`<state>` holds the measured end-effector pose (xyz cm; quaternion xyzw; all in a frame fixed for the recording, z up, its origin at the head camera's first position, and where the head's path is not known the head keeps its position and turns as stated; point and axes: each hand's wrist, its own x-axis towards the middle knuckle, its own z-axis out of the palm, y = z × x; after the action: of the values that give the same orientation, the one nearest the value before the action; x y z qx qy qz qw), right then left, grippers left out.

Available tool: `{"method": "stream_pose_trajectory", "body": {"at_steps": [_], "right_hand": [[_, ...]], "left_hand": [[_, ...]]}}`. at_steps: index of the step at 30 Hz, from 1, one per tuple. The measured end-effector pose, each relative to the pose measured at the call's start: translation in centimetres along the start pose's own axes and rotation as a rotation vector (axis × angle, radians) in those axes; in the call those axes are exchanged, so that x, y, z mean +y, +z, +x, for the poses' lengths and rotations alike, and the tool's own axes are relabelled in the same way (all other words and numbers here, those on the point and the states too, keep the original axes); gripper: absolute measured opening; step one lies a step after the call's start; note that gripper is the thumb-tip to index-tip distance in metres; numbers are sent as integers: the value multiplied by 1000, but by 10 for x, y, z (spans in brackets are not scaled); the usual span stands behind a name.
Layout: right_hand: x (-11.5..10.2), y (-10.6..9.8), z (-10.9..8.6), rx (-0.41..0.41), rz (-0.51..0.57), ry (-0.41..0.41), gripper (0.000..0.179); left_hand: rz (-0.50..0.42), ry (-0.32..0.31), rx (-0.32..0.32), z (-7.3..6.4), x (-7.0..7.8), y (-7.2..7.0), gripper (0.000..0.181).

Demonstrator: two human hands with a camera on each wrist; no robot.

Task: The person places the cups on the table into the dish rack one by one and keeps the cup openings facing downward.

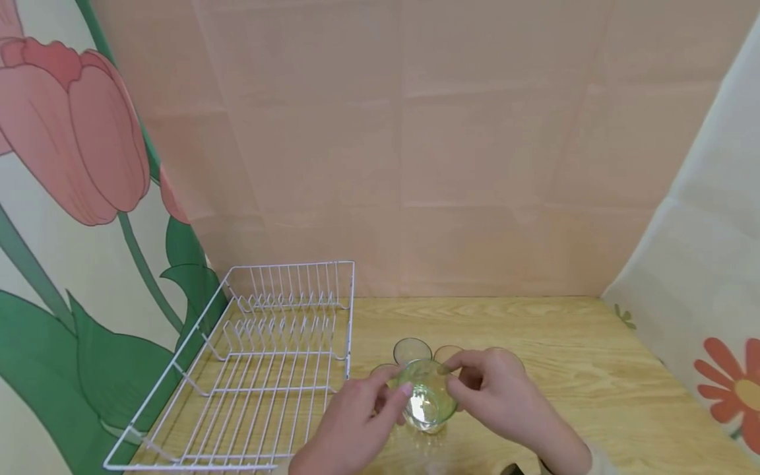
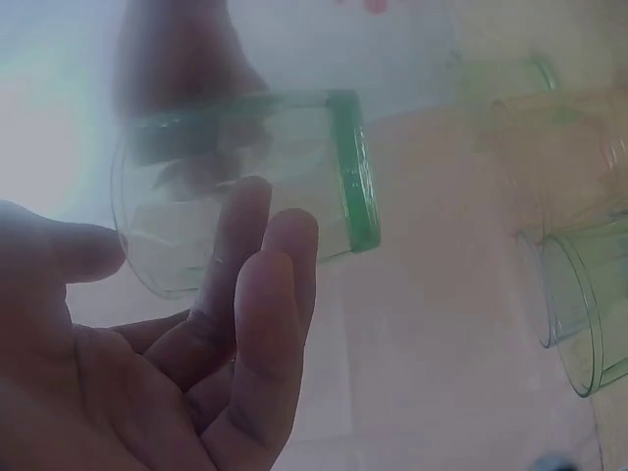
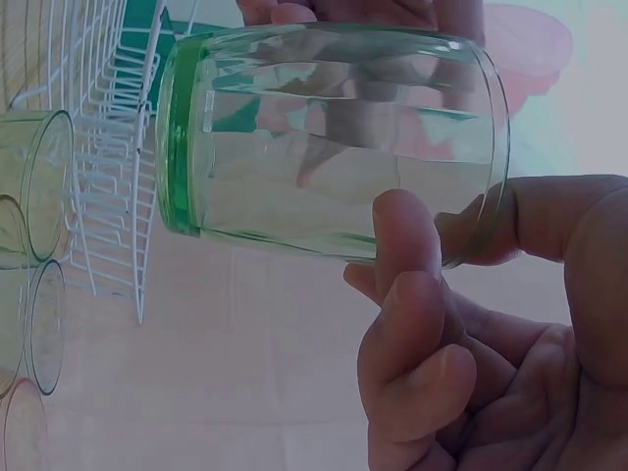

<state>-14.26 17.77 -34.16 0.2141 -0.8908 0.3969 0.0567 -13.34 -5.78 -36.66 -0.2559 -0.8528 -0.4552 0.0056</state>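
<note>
A clear green-tinted drinking glass [image 1: 429, 402] is held upright between both hands above the wooden table. The left hand [image 1: 359, 422] pinches its left side, the thumb by the rim and the fingers along the wall, as the left wrist view shows. Opposite it, the right hand [image 1: 501, 399] grips the right side near the rim with thumb and fingers. In the right wrist view the glass's thick green base [image 3: 182, 137] points away from the palm. Just behind the hands stand several more glasses, among them a dark-rimmed glass [image 1: 412, 351] and a red-rimmed glass [image 1: 448, 353], partly hidden by the hands.
A white wire dish rack [image 1: 273, 353] stands on the left of the wooden table [image 1: 594, 369]. Behind the table hangs a creased pinkish sheet [image 1: 415, 165]. Flower-printed panels flank it, with a tulip [image 1: 77, 132] on the left and a red flower [image 1: 736, 386] on the right.
</note>
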Motion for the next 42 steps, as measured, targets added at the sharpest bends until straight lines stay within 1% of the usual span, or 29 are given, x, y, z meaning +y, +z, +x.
{"method": "stream_pose_trajectory", "body": {"at_steps": [4, 6, 11, 15, 17, 19, 24, 27, 31, 33, 36, 40, 42], "right_hand": [[-3, 3, 1, 22, -24, -29, 17], [-4, 3, 2, 23, -24, -39, 17], [-5, 4, 3, 25, -25, -71, 14], [-4, 5, 2, 35, -53, -99, 10], [-4, 5, 2, 27, -56, -103, 9], [-2, 4, 2, -4, -37, -100, 12], [2, -1, 4, -113, 59, -48, 29], [4, -3, 4, -155, 121, -34, 31], [6, -3, 6, -158, 142, -41, 31], [7, -3, 7, -151, 134, -24, 33], [8, -2, 8, -150, 147, 68, 38], [9, 0, 11, -163, 175, 185, 50], [10, 1, 13, -170, 180, 199, 52]], "left_hand": [[12, -16, 10, 0, -1, 2, 52], [10, -9, 16, 1, -2, 2, 47], [-33, -5, 14, 2, -2, 3, 39], [-36, -6, 29, 1, -4, 4, 35], [-21, -8, 38, 1, -4, 5, 33], [-14, -10, 47, 1, -4, 5, 33], [17, -3, 89, 1, -3, 5, 37], [46, 11, 120, 1, -2, 5, 38], [74, 20, 140, 1, -1, 6, 38], [80, 25, 145, 0, -1, 6, 38], [91, 38, 153, 0, 0, 7, 40], [118, 73, 168, 0, -2, 7, 41], [146, 87, 178, 1, -2, 8, 41]]}}
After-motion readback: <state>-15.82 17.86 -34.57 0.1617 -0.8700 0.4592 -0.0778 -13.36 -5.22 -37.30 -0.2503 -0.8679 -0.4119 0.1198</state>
